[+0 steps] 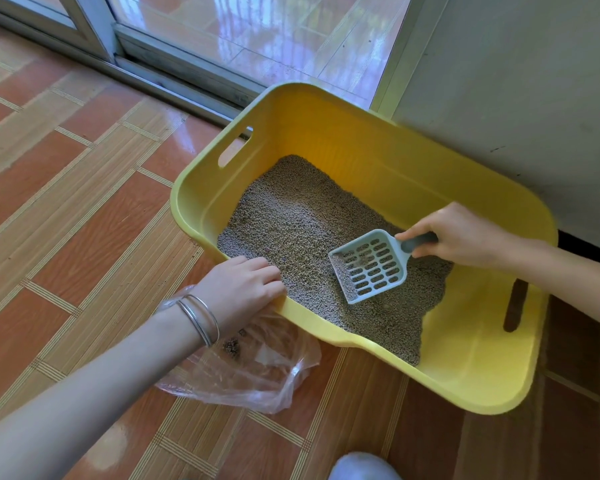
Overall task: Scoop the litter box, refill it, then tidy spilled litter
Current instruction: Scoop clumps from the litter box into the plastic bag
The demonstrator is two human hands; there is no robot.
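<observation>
A yellow litter box [326,112] stands on the tiled floor, holding grey-brown litter [291,216] that leaves its right end bare. My right hand [465,237] grips the grey handle of a pale slotted scoop [369,266], whose blade lies on the litter with a little litter along its front edge. My left hand [243,285] curls its fingers over the box's near rim. Under that hand and wrist lies a clear plastic bag [257,368] with a small dark clump inside.
A sliding glass door with a metal track [174,71] runs behind the box. A grey wall [516,98] stands right of it. Orange tiled floor [84,202] spreads to the left. A pale shoe tip [361,467] shows at the bottom edge.
</observation>
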